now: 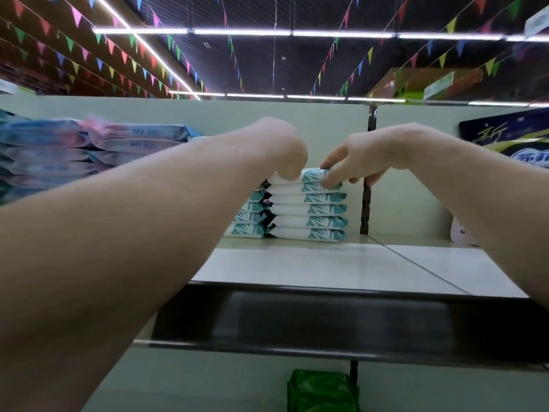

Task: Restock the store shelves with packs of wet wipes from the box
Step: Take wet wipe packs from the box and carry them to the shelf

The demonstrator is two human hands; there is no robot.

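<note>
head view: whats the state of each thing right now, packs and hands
top pack: flat on the front stack, both hands on it
front stack: flat packs, piled neatly
left stack: lower, beside it
left hand: on the top pack's left end, fingers hidden
right hand: fingers curled over the top pack's right end
pink-blue packs: piled flat, far left

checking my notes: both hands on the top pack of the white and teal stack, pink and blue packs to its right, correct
Wrong side: the head view shows the pink and blue packs to its left. The left hand and right hand are on the top pack of the white and teal stack.
</note>
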